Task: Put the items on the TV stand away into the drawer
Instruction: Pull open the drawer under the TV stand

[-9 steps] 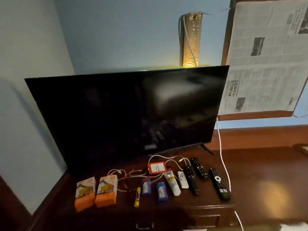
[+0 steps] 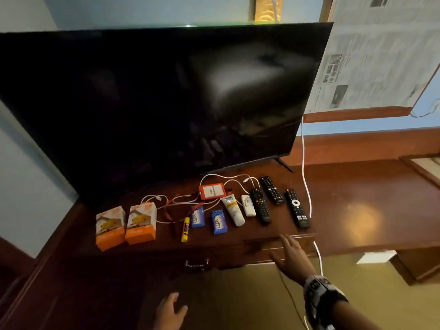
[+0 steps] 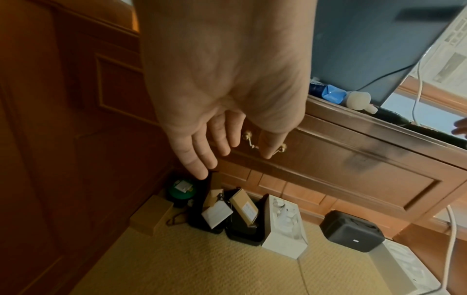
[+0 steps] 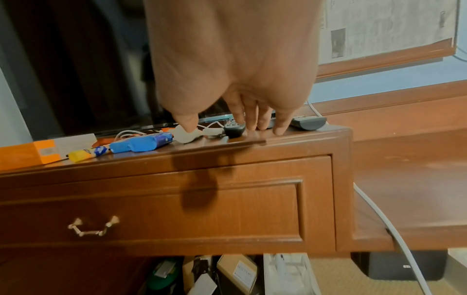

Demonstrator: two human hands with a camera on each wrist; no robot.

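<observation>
On the dark wooden TV stand [image 2: 273, 241] lie two orange boxes [image 2: 110, 227], a yellow glue stick [image 2: 185, 228], two blue soap packs [image 2: 218, 221], a white tube [image 2: 233, 210], a small white remote [image 2: 248, 205], three black remotes [image 2: 297, 208], a red card holder [image 2: 212, 191] and white cables. The drawer [image 4: 177, 209] below is closed, and its brass handle [image 4: 92, 226] hangs free. My right hand [image 2: 289, 256] is open, with its fingers [image 4: 250, 123] stretched over the stand's front edge near the remotes. My left hand [image 2: 170, 310] is open and low, and its fingers [image 3: 227, 147] are just short of the handle [image 3: 252, 146].
A big dark TV [image 2: 166, 103] fills the back of the stand. A white cable [image 2: 307, 186] hangs down the stand's right side. A lower wooden desk [image 2: 369, 206] adjoins on the right. Boxes [image 3: 242, 209] and a black case [image 3: 351, 231] sit on the floor under the stand.
Neither hand was in view before; both have now come up from below. The view has moved closer and tilted down toward the stand.
</observation>
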